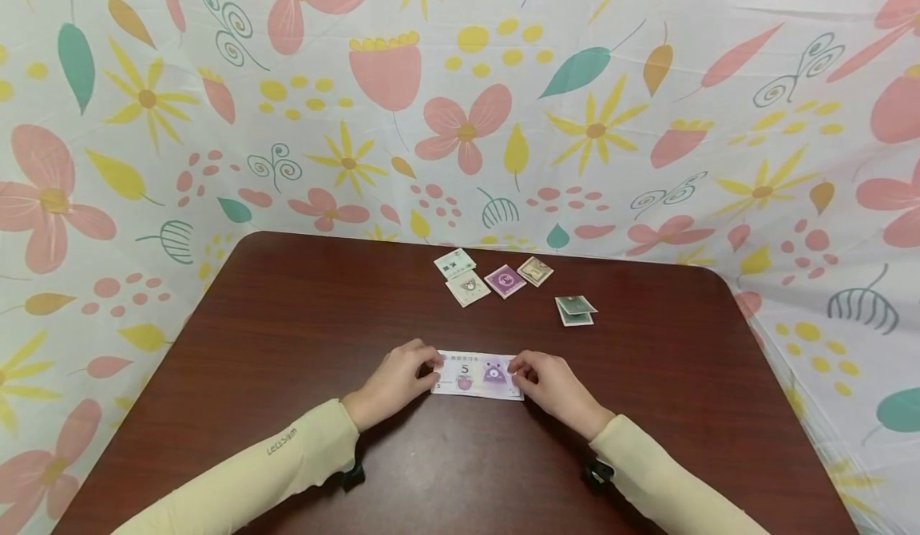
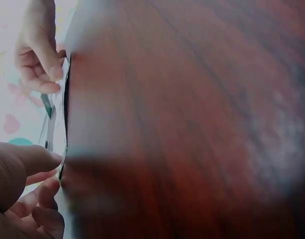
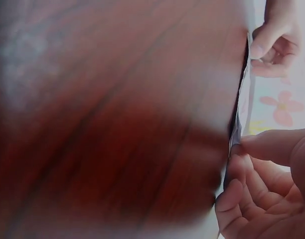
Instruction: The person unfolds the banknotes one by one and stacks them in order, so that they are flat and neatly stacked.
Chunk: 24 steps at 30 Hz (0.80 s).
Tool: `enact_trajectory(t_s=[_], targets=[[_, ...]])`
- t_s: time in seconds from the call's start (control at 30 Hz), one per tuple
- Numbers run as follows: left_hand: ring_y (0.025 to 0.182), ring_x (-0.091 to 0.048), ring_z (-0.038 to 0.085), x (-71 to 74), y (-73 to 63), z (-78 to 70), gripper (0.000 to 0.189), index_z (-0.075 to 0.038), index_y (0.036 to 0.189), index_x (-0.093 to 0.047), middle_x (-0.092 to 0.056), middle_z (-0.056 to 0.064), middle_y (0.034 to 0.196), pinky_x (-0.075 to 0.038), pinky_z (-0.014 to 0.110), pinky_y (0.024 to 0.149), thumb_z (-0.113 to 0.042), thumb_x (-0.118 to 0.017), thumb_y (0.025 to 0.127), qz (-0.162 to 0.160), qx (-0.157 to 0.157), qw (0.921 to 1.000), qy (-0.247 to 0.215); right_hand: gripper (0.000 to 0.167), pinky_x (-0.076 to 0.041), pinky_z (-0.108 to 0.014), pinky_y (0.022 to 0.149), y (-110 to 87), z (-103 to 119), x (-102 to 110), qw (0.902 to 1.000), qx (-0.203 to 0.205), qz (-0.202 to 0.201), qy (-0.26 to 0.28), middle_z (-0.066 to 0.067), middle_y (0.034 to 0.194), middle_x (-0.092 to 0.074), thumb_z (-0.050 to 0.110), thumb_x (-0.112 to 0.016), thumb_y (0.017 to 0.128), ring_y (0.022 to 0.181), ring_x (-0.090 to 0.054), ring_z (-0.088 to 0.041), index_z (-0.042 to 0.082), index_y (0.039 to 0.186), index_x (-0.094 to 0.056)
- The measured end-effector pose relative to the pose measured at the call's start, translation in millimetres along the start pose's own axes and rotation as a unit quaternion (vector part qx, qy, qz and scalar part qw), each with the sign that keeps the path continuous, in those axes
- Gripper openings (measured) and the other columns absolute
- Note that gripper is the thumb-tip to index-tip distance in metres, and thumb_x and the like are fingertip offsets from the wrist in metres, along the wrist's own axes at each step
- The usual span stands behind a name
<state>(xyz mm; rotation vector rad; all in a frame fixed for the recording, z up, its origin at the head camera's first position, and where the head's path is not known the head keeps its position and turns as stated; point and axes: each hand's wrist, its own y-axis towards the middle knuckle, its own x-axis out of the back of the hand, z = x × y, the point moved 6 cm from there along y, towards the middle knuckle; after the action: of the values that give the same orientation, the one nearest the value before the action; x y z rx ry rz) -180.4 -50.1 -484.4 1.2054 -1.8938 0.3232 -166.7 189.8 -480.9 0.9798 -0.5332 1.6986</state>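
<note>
A flat play banknote (image 1: 477, 375), marked 5 and printed with a purple bear, lies lengthwise between both hands in the head view. My left hand (image 1: 399, 379) pinches its left end between thumb and fingers. At the opposite end, my right hand (image 1: 557, 390) pinches the note the same way. Seen nearly edge-on in the left wrist view, the banknote (image 2: 61, 119) sits just over the tabletop, with the left thumb (image 2: 35, 158) on it. The right wrist view shows the right thumb (image 3: 269, 144) against the banknote (image 3: 242, 107).
Beyond the note lie folded paper notes: two pale ones (image 1: 455, 263), a purple one (image 1: 506, 281), a brown one (image 1: 535, 271) and a half-open green one (image 1: 575, 310). The dark wooden table (image 1: 287, 319) meets a flower-patterned cloth (image 1: 467, 160) at the back.
</note>
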Motion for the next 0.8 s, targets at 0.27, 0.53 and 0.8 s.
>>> enact_trajectory(t_s=[0.27,0.53,0.8], targets=[[0.086,-0.066,0.018,-1.6,10.6,-3.6,0.018,-0.005,0.111,-0.076,-0.068,0.006,0.103,-0.055,0.034,0.076,-0.005,-0.076,0.092,-0.001,-0.015,0.9994,0.031,0.013,-0.048,-0.027,0.067,3.1,2.1,7.8,0.9997,-0.002,-0.019,-0.018,0.005,0.079,-0.063,-0.004,-0.074,0.088,0.071,-0.055,-0.008,0.008,0.093,-0.072],[0.090,-0.068,0.021,-1.6,22.9,4.1,0.019,-0.005,0.110,-0.078,-0.068,0.008,0.103,-0.056,0.037,0.077,-0.001,-0.074,0.092,-0.013,-0.006,0.9995,0.029,0.011,-0.050,-0.029,0.070,16.0,-7.0,7.9,0.9995,-0.030,-0.009,-0.003,0.003,0.080,-0.065,-0.003,-0.073,0.090,0.073,-0.056,-0.009,0.006,0.096,-0.073],[0.090,-0.069,0.021,-2.3,21.4,7.8,0.020,-0.004,0.113,-0.078,-0.069,0.008,0.105,-0.056,0.034,0.075,-0.003,-0.074,0.093,-0.007,0.001,0.9994,0.034,0.009,-0.048,-0.027,0.068,22.0,-13.5,3.9,0.9984,-0.055,0.007,0.008,0.004,0.078,-0.062,-0.001,-0.073,0.092,0.072,-0.054,-0.010,0.006,0.098,-0.074]])
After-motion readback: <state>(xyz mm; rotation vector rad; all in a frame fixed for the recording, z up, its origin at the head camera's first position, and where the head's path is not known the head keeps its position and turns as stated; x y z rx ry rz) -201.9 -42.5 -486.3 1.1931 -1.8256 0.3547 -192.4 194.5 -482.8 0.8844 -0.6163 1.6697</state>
